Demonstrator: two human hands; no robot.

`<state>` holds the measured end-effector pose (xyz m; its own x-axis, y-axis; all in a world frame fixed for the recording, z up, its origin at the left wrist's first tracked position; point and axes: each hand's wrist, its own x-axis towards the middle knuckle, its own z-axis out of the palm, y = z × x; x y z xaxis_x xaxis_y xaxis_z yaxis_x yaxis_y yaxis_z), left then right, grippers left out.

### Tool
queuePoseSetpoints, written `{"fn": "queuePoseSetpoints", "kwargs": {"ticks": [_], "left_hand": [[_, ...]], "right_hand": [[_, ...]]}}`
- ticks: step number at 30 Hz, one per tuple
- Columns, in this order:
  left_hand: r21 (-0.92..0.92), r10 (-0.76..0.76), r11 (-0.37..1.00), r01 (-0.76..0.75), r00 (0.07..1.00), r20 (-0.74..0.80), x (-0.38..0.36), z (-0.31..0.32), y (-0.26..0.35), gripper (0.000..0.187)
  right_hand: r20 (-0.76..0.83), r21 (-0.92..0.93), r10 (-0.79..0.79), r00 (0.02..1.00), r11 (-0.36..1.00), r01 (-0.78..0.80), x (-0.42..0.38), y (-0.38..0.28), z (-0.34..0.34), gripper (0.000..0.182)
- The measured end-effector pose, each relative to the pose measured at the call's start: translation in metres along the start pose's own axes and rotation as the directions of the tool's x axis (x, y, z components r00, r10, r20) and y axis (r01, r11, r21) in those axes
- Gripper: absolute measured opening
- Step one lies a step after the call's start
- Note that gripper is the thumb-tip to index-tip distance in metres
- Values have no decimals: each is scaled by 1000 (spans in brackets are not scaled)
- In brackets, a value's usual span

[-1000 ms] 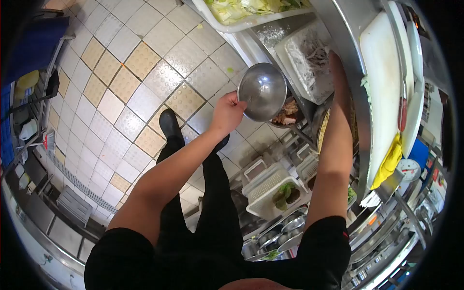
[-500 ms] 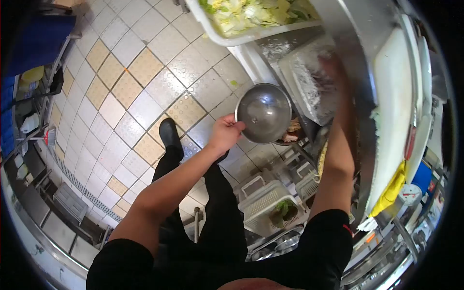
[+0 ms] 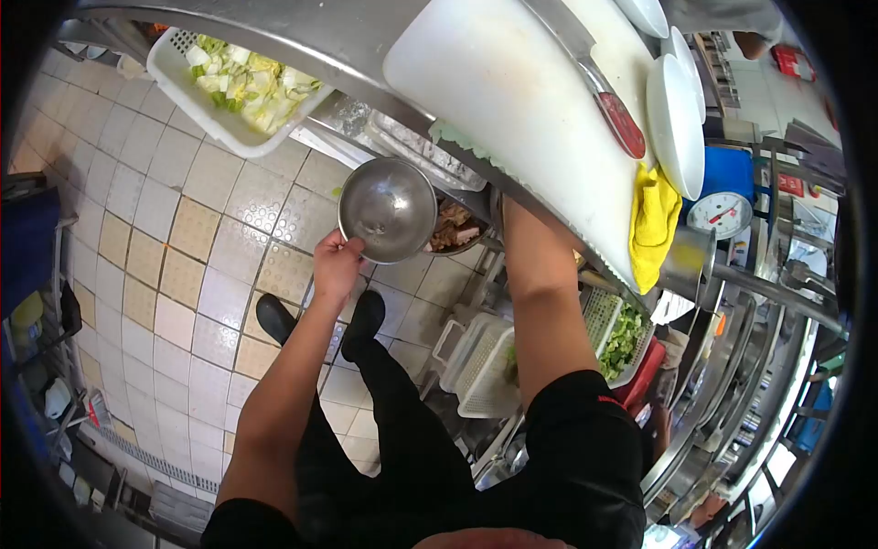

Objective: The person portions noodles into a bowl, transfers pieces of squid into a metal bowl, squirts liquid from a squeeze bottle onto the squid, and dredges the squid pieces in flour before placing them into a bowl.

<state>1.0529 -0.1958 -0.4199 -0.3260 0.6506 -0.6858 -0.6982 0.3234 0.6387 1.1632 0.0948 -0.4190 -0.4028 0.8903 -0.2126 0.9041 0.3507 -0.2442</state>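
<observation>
My left hand [image 3: 338,264] grips the lower left rim of a shiny metal bowl [image 3: 388,209], its thumb over the edge. The bowl's inside faces up and looks bare. My right forearm reaches under the edge of the steel counter, and the right hand is hidden there. Beside the bowl, a round container of browned meat pieces [image 3: 455,227] shows below the counter. A white tray with frosty contents [image 3: 425,151] lies just above the bowl, partly under the counter.
A white basket [image 3: 165,69] of chopped cabbage stands upper left. On the counter are a white cutting board [image 3: 512,101], a red-handled knife [image 3: 617,119], a yellow cloth [image 3: 651,224], white bowls [image 3: 675,128] and a blue scale [image 3: 727,188]. Baskets [image 3: 485,371] stand below. Part of another person shows upper right.
The view has turned and shows more of the counter. My right hand, seen over the frosty tray before, has gone out of sight under the counter. My left hand still holds the bowl.
</observation>
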Motion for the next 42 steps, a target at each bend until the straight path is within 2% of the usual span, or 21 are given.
{"fn": "queuePoseSetpoints", "kwargs": {"ticks": [3, 8, 14, 21, 27, 29, 30, 32, 34, 36, 38, 40, 42], "left_hand": [[8, -5, 1000, 6, 994, -109, -8, 9, 7, 7], [89, -25, 995, 33, 996, -87, 0, -17, -14, 4], [23, -34, 999, 36, 994, -104, 11, -22, -20, 8], [25, 91, 996, -89, 991, -95, 10, -25, -21, 13], [88, 134, 988, -124, 985, -113, 11, -30, -20, 14], [191, 141, 974, -124, 987, -78, 10, -38, -21, 14], [240, 149, 962, -130, 987, -61, 10, -40, -18, 14], [212, 122, 972, -102, 989, -81, 9, -40, -16, 14], [183, 115, 978, -95, 988, -101, 14, -41, -20, 13], [152, 93, 986, -74, 988, -120, 17, -43, -32, 11], [139, 78, 988, -65, 993, -90, 12, -49, -39, 10], [97, 55, 994, -45, 994, -99, 7, -52, -38, 9], [37, 13, 999, -8, 990, -137, -1, -52, -34, 8]], "right_hand": [[4, 12, -21, 1000, 1000, 21, -7, 15, -13, 41], [13, 47, -54, 998, 997, 53, -11, 25, -29, 42], [-38, -125, -23, 999, 992, 18, 39, 16, 3, 43], [-170, 74, -18, 985, 997, 31, 3, 22, -49, 45], [-258, 70, -97, 961, 990, 119, 31, 23, -38, 46], [-264, 52, -167, 950, 981, 187, 57, 21, -30, 46], [-259, 29, -217, 941, 972, 232, 77, 21, -24, 47], [-195, -51, -315, 929, 949, 311, 117, 19, -4, 47], [-45, -227, -417, 908, 889, 397, 158, 20, 23, 48], [172, -379, -495, 852, 765, 521, 181, 24, 44, 48], [265, -326, -535, 802, 733, 597, 179, 41, 39, 49], [106, -259, -401, 910, 872, 414, 104, -4, 7, 44], [96, -273, -338, 936, 895, 352, 35, -29, -38, 45]]}}
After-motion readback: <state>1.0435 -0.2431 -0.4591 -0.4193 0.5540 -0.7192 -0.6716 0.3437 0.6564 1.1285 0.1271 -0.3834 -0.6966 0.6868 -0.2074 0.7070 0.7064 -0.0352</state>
